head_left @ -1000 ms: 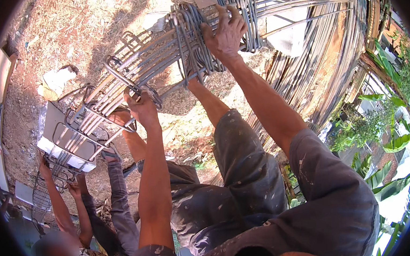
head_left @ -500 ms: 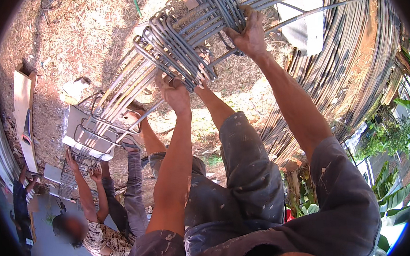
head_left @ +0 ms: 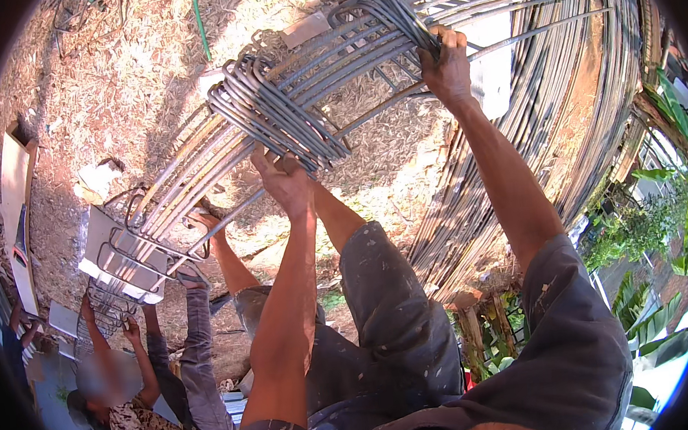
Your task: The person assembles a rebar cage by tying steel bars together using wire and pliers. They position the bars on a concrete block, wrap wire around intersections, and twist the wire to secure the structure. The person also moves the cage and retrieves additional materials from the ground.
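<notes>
Since the earlier frame, the steel rebar cage (head_left: 329, 98) sits further right and higher in the head view, and both hands have shifted with it. The left hand (head_left: 287, 183) is closed on the underside of a cluster of bent stirrup rings (head_left: 275, 117) near the middle of the cage. The right hand (head_left: 447, 67) is clamped around a second group of rings at the upper right, with the fingers (head_left: 450, 41) wrapped over the bars. The 2 hands are well apart, arms stretched out from the body.

The cage runs diagonally from upper right to lower left, held above bare ground (head_left: 116, 95) strewn with dry leaves. Its lower end lies near a white rack (head_left: 118, 264) that holds more bent steel rings. A second person (head_left: 126, 394) crouches at the lower left, hands raised toward that rack. Long steel rods (head_left: 544, 140) lie in a stacked bundle along the right side, just beside the cage's upper end. A wooden board (head_left: 16, 203) rests at the left edge, and green plants (head_left: 644, 220) grow at the far right.
</notes>
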`<state>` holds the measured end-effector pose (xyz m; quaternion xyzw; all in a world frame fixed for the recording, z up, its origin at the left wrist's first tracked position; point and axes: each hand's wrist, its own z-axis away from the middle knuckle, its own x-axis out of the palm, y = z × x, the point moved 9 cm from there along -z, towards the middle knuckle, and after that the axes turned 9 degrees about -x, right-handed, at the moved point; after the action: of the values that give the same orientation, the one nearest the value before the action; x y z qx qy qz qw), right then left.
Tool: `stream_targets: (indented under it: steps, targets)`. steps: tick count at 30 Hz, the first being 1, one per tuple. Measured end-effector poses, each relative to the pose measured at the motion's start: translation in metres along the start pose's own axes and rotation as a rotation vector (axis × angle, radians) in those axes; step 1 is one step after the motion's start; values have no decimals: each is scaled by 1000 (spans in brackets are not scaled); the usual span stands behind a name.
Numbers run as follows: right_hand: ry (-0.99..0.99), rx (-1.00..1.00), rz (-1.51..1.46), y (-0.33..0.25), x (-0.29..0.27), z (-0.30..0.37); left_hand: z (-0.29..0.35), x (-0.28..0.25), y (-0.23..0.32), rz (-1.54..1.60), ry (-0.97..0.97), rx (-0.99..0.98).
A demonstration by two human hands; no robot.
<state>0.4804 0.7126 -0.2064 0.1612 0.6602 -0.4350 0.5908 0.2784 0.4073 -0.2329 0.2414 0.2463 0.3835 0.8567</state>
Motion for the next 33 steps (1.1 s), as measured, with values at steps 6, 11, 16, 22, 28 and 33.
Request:
stream_targets:
  steps: [6,11,16,22,28,33]
  targets:
    - [31,318,20,67,-30,-3,8,8,28,-213,-90,-39]
    - [189,359,141,49,-43,17,3,-3,100,-840,46,463]
    - [629,996,-697,23,13,140,-27,128,164,-956,-268,830]
    - [615,1410,-1337,-22,108,122,-75,229,126,-1305,-547,579]
    - [738,1455,-1509,-18,103,134,-88,239,127,-1459,-604,696]
    - [741,1492,-1391,-9,113,140,-92,246,131,-1517,-573,790]
